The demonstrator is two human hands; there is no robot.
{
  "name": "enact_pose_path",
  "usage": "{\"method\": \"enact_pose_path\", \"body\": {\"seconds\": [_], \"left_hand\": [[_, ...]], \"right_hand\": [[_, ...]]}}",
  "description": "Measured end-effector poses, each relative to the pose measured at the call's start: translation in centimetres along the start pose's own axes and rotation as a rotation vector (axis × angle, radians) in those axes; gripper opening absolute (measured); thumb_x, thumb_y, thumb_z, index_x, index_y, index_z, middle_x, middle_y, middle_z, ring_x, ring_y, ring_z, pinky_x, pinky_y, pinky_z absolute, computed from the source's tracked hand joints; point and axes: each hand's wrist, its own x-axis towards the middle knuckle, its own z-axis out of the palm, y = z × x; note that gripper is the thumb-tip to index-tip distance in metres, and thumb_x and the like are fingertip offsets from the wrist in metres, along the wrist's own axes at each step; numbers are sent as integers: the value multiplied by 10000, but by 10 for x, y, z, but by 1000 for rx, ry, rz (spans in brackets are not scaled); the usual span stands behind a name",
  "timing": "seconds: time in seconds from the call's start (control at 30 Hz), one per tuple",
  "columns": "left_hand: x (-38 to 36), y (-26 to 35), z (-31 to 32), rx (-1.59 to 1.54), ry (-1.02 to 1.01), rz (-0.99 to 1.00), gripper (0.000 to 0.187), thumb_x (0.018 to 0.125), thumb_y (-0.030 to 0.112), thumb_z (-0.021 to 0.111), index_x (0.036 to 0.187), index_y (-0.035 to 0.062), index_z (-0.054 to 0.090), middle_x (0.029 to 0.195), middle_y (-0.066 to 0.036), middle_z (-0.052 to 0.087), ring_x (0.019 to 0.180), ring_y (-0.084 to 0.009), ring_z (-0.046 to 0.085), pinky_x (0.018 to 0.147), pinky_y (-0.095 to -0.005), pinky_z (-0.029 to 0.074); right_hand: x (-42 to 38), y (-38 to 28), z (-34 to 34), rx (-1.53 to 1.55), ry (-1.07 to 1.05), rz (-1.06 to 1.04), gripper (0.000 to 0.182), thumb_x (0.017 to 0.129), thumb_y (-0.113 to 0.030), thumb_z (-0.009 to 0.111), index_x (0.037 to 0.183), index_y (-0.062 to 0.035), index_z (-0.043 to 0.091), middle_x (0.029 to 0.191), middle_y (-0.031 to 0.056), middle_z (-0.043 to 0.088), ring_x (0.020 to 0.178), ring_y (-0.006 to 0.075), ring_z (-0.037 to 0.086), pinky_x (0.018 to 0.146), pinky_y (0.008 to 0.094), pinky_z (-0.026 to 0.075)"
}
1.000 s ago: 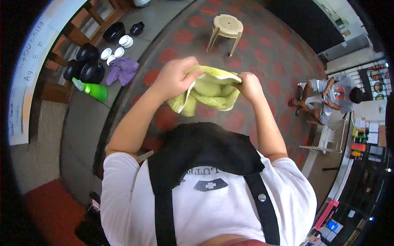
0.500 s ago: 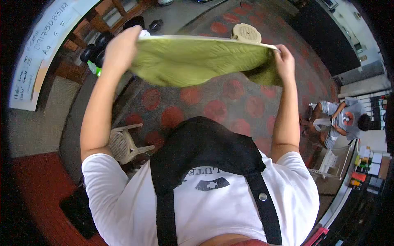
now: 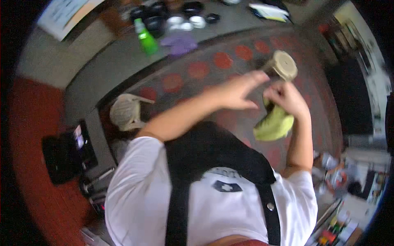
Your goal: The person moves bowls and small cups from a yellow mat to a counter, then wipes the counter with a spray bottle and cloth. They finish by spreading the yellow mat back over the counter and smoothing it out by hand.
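A yellow-green cloth (image 3: 274,126) hangs bunched below my right hand (image 3: 290,98), whose fingers are closed on its upper part. My left hand (image 3: 240,91) has come across to the right, thumb and fingers apart, with nothing in it. A small gap shows between my left fingertips and the right hand. Motion blurs both hands and the cloth, so its folds are not clear.
A beige plastic stool (image 3: 285,65) stands beyond my hands, another stool (image 3: 125,111) at left. On the grey counter are a green spray bottle (image 3: 146,39), a purple cloth (image 3: 179,43) and black bowls (image 3: 193,8). A seated person (image 3: 334,176) is at right.
My left hand let go of the cloth and swung right toward my right hand. The cloth, stretched wide between both hands before, now dangles from the right one. The view has turned.
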Motion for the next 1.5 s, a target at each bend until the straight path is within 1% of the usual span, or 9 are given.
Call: {"method": "enact_pose_path", "body": {"seconds": [0.1,0.2,0.5,0.57,0.8,1.23,1.3,1.33,1.5], "left_hand": [[-17,-4,59,-318,187,29,416,748,247,755,1079,34,619,988,-212,657,917,-378,638,799,-470,484],[-52,-4,79,-415,44,-255,315,766,202,730,1006,23,633,960,-180,647,894,-333,630,747,-432,475],[-184,-47,57,-90,129,-139,325,723,239,761,949,37,643,1022,-156,629,966,-365,594,782,-453,464],[-205,-26,11,-40,60,-466,373,711,209,768,1009,41,620,1079,-156,615,1010,-373,577,821,-457,461],[-244,135,-213,645,189,-598,499,649,37,715,1115,29,538,1070,-161,563,1031,-386,562,860,-448,470],[-436,151,-591,1440,258,-965,362,758,-58,482,1072,46,629,1043,-163,654,1011,-364,613,899,-383,484],[-428,161,-632,798,1043,-1409,254,812,209,628,986,51,724,1036,-227,684,988,-316,648,939,-432,448],[-453,160,-654,1400,520,-1187,282,711,-23,583,948,35,725,984,-202,694,924,-343,657,827,-399,505],[-503,194,-703,1528,694,-1059,336,669,-69,591,938,57,747,964,-198,704,918,-317,672,808,-410,516]], "right_hand": [[-13,-41,22,-5,-132,-154,217,763,-155,728,928,-16,700,738,189,635,595,246,595,578,366,462],[-26,-51,33,-34,-118,-220,185,733,-95,767,875,6,705,716,171,629,589,293,586,554,359,460],[-24,-79,31,118,-91,-464,124,741,-54,735,832,22,697,680,131,625,570,257,565,520,343,413],[-17,-96,21,65,-9,-650,108,735,-51,726,817,14,699,640,120,606,544,261,545,509,339,395],[10,-148,-15,31,373,-1015,422,582,-420,841,687,-45,679,620,71,616,496,205,513,494,309,355],[386,-443,105,-32,363,-772,225,787,-111,759,968,11,703,840,29,682,799,98,587,734,239,469],[435,-481,120,-7,446,-791,217,797,-126,750,973,-6,712,796,17,666,751,87,565,700,229,463],[455,-493,125,21,483,-832,216,801,-133,745,981,-17,717,774,10,654,727,80,551,680,225,461],[463,-542,154,-9,534,-951,176,810,-36,683,980,-3,717,719,11,496,648,106,475,591,267,426]]}}
